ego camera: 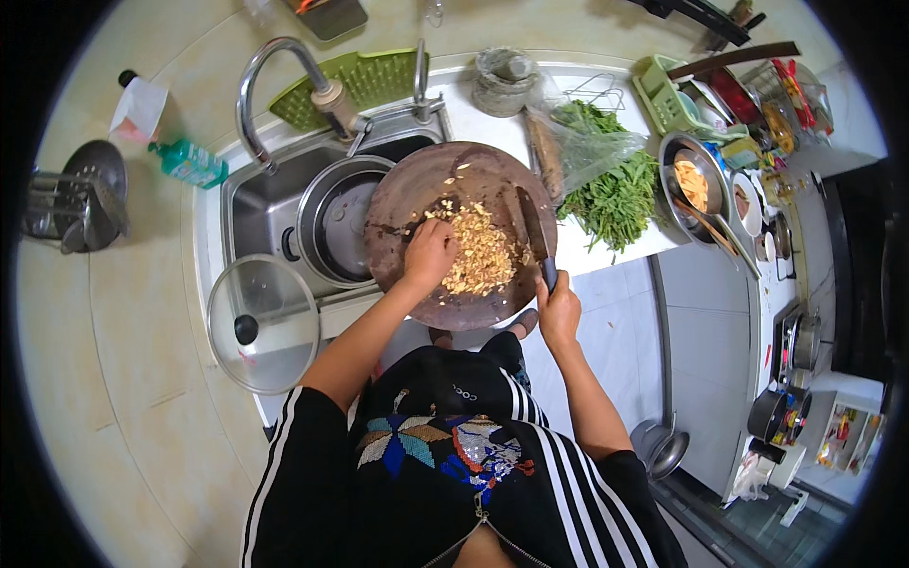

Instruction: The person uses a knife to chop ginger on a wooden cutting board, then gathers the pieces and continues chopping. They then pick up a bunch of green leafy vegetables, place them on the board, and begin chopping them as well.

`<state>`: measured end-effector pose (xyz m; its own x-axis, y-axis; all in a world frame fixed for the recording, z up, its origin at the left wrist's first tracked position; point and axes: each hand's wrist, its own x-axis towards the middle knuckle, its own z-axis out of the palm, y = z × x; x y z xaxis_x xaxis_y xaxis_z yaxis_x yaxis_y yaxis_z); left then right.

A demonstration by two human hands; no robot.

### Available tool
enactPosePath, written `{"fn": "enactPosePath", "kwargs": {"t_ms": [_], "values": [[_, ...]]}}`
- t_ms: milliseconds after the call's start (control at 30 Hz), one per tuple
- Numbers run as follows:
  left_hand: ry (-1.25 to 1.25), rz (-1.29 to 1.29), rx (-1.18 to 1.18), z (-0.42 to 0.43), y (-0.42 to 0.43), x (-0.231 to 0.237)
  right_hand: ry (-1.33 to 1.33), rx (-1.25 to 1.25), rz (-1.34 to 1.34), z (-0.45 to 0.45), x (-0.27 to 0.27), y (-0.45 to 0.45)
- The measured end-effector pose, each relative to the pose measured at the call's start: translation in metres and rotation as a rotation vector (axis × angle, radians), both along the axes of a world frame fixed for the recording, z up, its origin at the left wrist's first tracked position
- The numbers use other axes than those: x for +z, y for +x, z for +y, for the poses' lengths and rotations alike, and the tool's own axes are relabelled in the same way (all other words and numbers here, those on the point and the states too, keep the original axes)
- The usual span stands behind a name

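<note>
A round, dark wooden chopping board (401, 177) lies before me, overlapping the sink's right side. Spread over its middle is a pile of finely chopped yellowish-brown food (483, 248), possibly ginger or nuts, with loose bits towards the far rim. My right hand (559, 309) grips the dark handle of a kitchen cleaver (532, 224) at the board's right edge, its blade pointing away from me. At the pile's left edge rests my left hand (430, 250), fingers curled down; whether they pinch any bits is hidden.
Left of the board, a metal pot (307, 220) sits in the steel sink (248, 206) under a curved tap (248, 106). A glass lid (284, 312) leans nearby. Leafy greens (618, 199), a stone mortar (503, 89) and a steel bowl (667, 167) occupy the counter to the right.
</note>
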<state>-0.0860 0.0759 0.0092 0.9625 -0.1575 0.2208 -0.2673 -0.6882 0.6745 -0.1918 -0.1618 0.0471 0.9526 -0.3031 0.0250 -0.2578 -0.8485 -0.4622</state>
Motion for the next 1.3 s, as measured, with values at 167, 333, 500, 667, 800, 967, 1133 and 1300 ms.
{"fn": "enactPosePath", "kwargs": {"t_ms": [167, 333, 500, 667, 800, 967, 1133, 1300], "values": [[-0.039, 0.030, 0.011, -0.004, 0.003, 0.003, -0.073, -0.030, 0.044, 0.000, -0.012, -0.006], [-0.135, -0.018, 0.096, -0.008, 0.011, 0.029, 0.002, 0.187, 0.046, 0.039, 0.001, -0.007], [-0.337, -0.130, 0.061, -0.029, 0.029, 0.077, -0.078, 0.238, -0.093, 0.021, 0.005, 0.033], [-0.190, -0.325, -0.220, -0.099, 0.049, 0.114, -0.224, 0.497, -0.219, -0.010, -0.018, 0.068], [-0.076, -0.334, -0.637, -0.181, 0.061, 0.113, -0.049, 0.541, -0.363, -0.040, -0.018, 0.077], [0.496, -0.613, -0.941, -0.229, 0.131, 0.077, -0.001, 0.286, -0.441, -0.146, -0.012, 0.107], [0.701, -0.237, -0.394, -0.209, 0.194, 0.074, -0.110, 0.193, -0.291, -0.245, 0.026, 0.169], [-0.090, 0.187, 0.158, -0.224, 0.159, 0.075, -0.224, 0.414, 0.010, -0.289, 0.023, 0.238]]}}
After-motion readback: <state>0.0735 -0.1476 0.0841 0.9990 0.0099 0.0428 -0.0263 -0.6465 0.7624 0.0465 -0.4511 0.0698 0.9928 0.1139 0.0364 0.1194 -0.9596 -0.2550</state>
